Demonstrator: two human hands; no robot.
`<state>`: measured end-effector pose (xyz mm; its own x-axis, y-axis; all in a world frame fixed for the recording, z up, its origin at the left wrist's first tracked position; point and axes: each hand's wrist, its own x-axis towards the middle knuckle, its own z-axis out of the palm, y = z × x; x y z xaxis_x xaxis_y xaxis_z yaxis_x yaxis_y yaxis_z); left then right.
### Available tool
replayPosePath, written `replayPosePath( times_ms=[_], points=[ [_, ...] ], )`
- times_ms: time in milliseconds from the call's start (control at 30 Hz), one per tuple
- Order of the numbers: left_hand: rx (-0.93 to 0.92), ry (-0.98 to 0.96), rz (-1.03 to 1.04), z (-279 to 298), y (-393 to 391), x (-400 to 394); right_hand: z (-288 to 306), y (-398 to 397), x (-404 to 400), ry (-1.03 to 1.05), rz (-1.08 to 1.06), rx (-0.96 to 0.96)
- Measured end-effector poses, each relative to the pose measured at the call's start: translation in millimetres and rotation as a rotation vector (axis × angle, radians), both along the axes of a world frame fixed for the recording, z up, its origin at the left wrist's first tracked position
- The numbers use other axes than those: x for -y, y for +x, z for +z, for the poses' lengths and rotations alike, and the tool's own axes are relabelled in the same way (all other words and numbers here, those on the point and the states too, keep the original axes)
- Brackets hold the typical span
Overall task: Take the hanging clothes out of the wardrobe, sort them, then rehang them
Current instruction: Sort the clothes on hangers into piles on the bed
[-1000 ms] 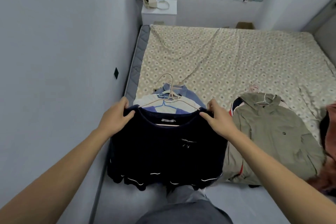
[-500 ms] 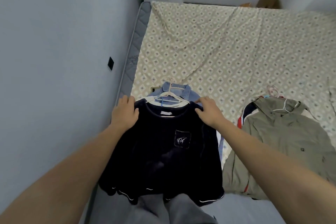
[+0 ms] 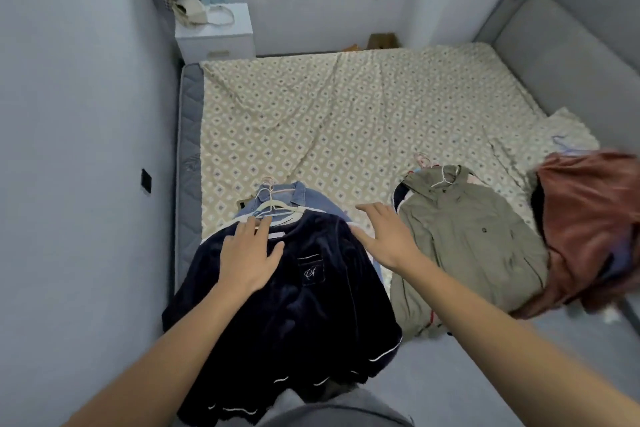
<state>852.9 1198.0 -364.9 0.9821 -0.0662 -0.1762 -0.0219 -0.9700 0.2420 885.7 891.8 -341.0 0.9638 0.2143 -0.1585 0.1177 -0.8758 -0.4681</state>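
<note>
A dark navy velvet top [image 3: 311, 315] with white piping lies on the bed's near left corner, on top of a pile that includes a denim shirt [image 3: 294, 192] on white hangers [image 3: 277, 208]. My left hand [image 3: 247, 256] rests flat on the navy top near its collar, fingers straight. My right hand [image 3: 384, 236] hovers open at the top's right shoulder, fingers spread. An olive jacket [image 3: 471, 236] on a hanger lies to the right, over other clothes. A rust-red garment [image 3: 588, 218] lies at the far right.
The bed [image 3: 346, 114] has a beige patterned sheet and fills the room between the left wall and a grey padded headboard [image 3: 571, 55] on the right. A white nightstand [image 3: 214, 35] with a cream bag stands beyond it.
Both hands let go of the navy top's shoulders after laying it on the pile. The left hand now lies flat on it, the right has opened beside it. The view tilted up.
</note>
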Motion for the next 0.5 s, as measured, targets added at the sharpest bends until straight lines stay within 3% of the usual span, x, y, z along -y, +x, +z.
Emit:
replayPosePath(
  times_ms=[267,500],
  points=[
    [0.094,-0.010,-0.288,34.4,-24.6,86.9,34.5,-86.4,78.9,-0.051,-0.217,0.094],
    [0.150,-0.074,-0.416,59.2,-28.1,184.4,46.8,-127.2,160.3,-0.067,-0.347,0.118]
  ],
)
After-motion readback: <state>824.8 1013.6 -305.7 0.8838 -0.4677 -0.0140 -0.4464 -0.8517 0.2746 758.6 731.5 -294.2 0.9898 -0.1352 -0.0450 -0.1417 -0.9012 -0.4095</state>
